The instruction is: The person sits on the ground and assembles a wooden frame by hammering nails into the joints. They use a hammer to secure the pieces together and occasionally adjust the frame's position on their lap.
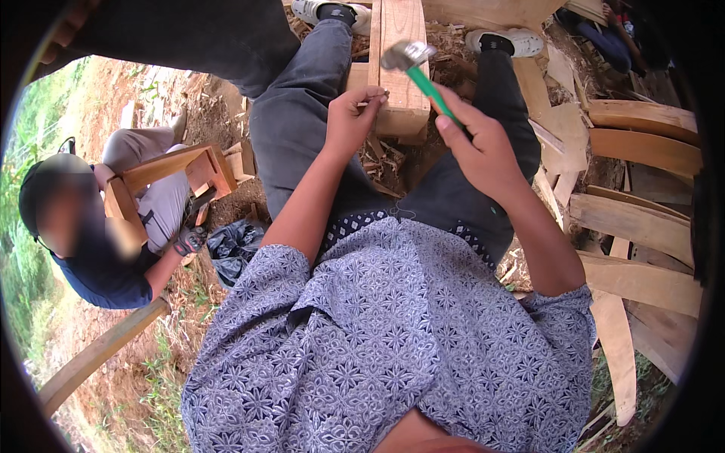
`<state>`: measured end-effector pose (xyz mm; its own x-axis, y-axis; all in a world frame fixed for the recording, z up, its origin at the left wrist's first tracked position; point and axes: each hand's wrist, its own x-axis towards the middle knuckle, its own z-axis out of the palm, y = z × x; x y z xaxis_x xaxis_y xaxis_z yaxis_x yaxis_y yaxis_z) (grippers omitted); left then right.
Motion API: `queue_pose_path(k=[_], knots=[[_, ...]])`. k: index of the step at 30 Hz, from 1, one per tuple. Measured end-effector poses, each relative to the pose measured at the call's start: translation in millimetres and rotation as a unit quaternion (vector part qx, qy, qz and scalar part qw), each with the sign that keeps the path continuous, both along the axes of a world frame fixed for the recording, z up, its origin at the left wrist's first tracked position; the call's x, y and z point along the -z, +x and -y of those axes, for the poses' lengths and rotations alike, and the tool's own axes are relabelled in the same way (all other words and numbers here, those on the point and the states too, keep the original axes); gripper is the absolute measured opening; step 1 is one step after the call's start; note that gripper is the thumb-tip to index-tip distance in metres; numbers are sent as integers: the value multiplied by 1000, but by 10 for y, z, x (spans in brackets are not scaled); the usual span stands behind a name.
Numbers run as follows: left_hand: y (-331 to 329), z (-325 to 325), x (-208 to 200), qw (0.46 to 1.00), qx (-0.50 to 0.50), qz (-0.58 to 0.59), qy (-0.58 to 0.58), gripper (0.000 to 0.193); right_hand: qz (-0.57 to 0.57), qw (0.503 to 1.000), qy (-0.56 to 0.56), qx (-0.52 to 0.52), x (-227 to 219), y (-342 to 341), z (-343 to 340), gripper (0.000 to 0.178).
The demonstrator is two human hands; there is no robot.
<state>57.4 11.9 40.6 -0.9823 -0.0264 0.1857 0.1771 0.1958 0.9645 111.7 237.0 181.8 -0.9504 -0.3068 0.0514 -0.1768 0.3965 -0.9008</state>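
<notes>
My right hand (479, 143) is wrapped around the green handle of a claw hammer (420, 78), whose metal head is raised over a thick squared wooden beam (400, 34). The beam lies between my legs, with its cut end facing me. At the beam's left edge, near that end, my left hand (353, 121) is closed in a pinch. Something small and dark shows at its fingertips, too small to name for certain.
Curved wooden pieces (634, 226) are stacked at the right. At the left, a seated person (98, 234) handles a wooden frame (162, 170), near a black plastic bag (236, 249). Wood chips (449, 57) litter the ground around the beam. Another person's dark-clothed leg (189, 34) reaches in at the upper left.
</notes>
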Motion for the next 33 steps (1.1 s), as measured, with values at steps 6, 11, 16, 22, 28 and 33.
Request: queue_pose_path(k=[6,11,16,22,28,33], knots=[[-22,-58,-83,1000,10,12,-11,15,71,992,98,-39,157,-74,-32,46],[-22,22,1,1000,0,-17,-20,14,-4,1000,-5,28,-29,-72,24,47],[-12,-11,-89,999,-1,-17,-31,13,-27,999,28,2,188,-38,7,44],[-19,28,-8,1000,-3,-28,-7,13,20,1000,-1,25,-25,-19,45,44],[-63,-6,-22,998,6,-49,32,13,-49,997,51,-25,362,-45,-6,46],[-71,93,76,998,25,-59,15,12,32,999,-23,37,-114,12,121,44]])
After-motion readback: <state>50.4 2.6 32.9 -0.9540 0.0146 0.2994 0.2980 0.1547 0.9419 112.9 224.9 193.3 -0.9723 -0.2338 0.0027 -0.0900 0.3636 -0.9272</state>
